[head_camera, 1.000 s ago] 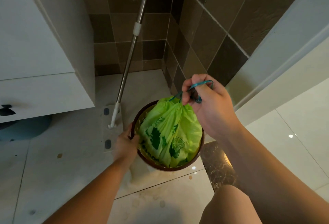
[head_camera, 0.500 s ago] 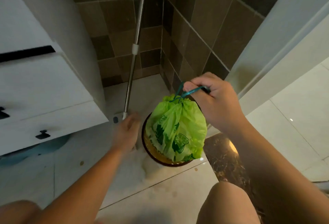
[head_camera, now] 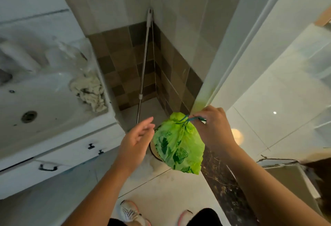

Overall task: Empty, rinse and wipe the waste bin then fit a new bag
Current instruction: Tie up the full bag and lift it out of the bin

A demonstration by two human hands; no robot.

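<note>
Nearest the camera, two pale shoes [head_camera: 129,213] are seen on the tiled floor [head_camera: 161,198]. Above them, the left hand [head_camera: 137,141] is held loose and open, its fingers [head_camera: 146,123] straight and spread toward the bag, with nothing gripped; whether it touches the bag cannot be told. The right hand [head_camera: 213,127] is curled round the teal drawstring [head_camera: 186,119] of the green bag [head_camera: 177,145], which is cinched at its top and hangs below the fist. The bag's long axis runs from the gathered neck at the upper right down to its loose bottom edge at the lower right, tilted rather than plumb. What is inside the bag is hidden. Behind and under the bag, only a sliver of the waste bin [head_camera: 153,151] rim is shown on the floor. To the left, a crumpled rag [head_camera: 89,91] is lying on the edge of the white sink [head_camera: 35,100]. Farthest back, a mop handle [head_camera: 144,64] is leaned in the tiled corner.
</note>
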